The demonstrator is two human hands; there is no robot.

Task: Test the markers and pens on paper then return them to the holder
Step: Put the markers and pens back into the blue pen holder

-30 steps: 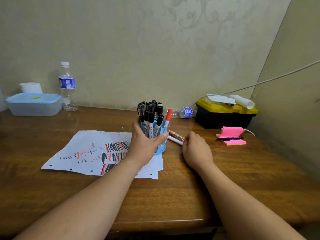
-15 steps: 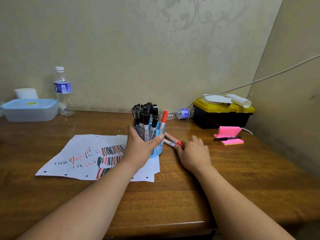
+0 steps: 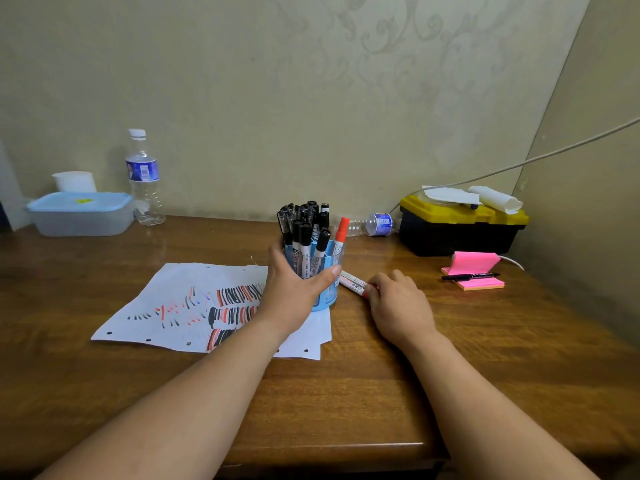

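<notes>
A blue holder (image 3: 330, 289) stands at the middle of the wooden desk, packed with several black-capped markers (image 3: 304, 226) and one red-capped marker (image 3: 341, 232). My left hand (image 3: 294, 292) wraps around the holder's left side, thumb across its front. Two markers (image 3: 353, 282) lie on the desk just right of the holder. My right hand (image 3: 398, 306) rests on the desk with its fingertips on their near ends. White paper (image 3: 187, 303) covered in black and red test strokes lies left of the holder and partly under it.
At the back left stand a lidded plastic box (image 3: 81, 213) and a water bottle (image 3: 143, 178). A second bottle (image 3: 372, 225) lies behind the holder. A black and yellow toolbox (image 3: 457, 226) sits back right, with pink sticky notes (image 3: 474, 275) and a black pen (image 3: 469, 276) in front.
My right hand has closed in on the two loose markers, which have shifted slightly toward the holder. My left hand stays on the holder. My view has shifted a little.
</notes>
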